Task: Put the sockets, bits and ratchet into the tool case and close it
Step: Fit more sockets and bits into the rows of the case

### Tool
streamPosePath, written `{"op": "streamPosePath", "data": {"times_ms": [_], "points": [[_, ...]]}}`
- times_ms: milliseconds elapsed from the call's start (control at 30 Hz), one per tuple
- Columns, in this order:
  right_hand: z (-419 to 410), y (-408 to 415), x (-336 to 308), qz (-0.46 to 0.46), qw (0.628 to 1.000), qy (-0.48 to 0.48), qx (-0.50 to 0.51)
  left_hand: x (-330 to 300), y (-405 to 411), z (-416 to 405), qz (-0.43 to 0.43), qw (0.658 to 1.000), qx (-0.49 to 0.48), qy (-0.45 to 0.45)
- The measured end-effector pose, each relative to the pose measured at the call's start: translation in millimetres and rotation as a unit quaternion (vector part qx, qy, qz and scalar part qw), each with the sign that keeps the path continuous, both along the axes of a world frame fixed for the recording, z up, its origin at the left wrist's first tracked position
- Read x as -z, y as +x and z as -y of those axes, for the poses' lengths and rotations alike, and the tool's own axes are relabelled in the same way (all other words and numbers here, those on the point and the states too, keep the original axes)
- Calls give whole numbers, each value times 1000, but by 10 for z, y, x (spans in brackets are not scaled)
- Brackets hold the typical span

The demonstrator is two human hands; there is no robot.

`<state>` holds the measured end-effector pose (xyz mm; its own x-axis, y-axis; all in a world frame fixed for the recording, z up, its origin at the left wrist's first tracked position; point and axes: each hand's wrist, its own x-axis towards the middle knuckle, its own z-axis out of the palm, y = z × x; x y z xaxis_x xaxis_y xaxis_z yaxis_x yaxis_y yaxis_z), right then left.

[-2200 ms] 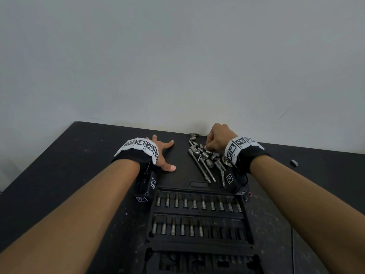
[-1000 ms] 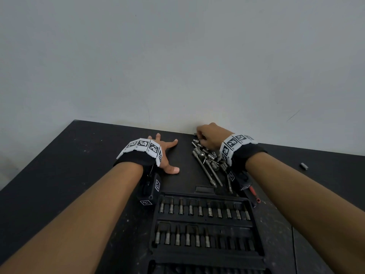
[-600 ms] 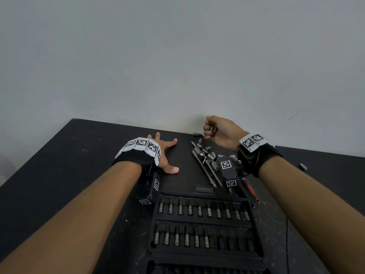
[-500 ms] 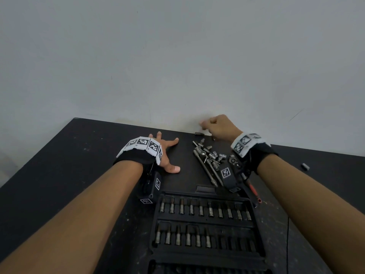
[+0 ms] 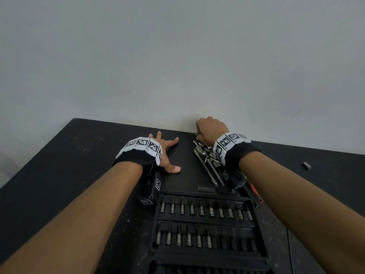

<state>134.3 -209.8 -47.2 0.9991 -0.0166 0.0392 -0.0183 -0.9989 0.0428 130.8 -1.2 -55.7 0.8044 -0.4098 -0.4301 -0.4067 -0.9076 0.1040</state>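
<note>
The open black tool case (image 5: 205, 224) lies in front of me, with two rows of bits (image 5: 201, 210) seated in its tray. My left hand (image 5: 167, 153) presses flat, fingers spread, on the dark surface beyond the tray. A pile of loose sockets and extension bars (image 5: 207, 161) lies to its right. My right hand (image 5: 211, 129) is curled at the pile's far end by the wall, and its fingertips seem to pinch a small metal bit (image 5: 196, 134). A red-tipped handle (image 5: 254, 192) shows under my right wrist.
The black table (image 5: 69, 165) ends at a grey wall just behind the pile. A single small socket (image 5: 306, 165) lies apart on the right. Marker bands and small black devices sit on both wrists.
My right hand lifted a small piece off the pile, then went down to the pile's far end by the wall. My left hand stayed put.
</note>
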Motion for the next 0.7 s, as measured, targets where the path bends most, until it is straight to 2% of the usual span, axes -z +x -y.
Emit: {"op": "streamPosePath", "data": {"times_ms": [100,300,367,400,433,467,533,567,600,633,700], "points": [[22,28,9,-9,1000,-15,-4,-22,-16,11,-2,1000,1,4],[122,43,63,-24,999,26,21,8,11,2,3,1000,7,6],[152,23,-1,-38,990,123,58,33,24,0,6,1000,6,4],[160,-8,-58,-35,971,220,86,43,28,-2,5,1000,6,4],[163,-62,-121,-27,931,346,114,49,26,-5,3,1000,6,3],[166,-124,-175,-23,865,482,137,46,18,-12,4,1000,5,1],[198,-344,-238,-56,693,701,160,32,-36,-33,6,1000,2,-4],[216,-456,-249,-79,627,759,155,27,-65,-43,8,1000,-1,-7],[228,-584,-258,-99,582,794,145,25,-110,-54,11,1000,-4,-8],[238,-704,-263,-114,553,814,137,29,-165,-66,13,1000,-7,-8],[242,-882,-283,-130,527,830,128,49,-251,-83,15,1000,-11,-11]]}}
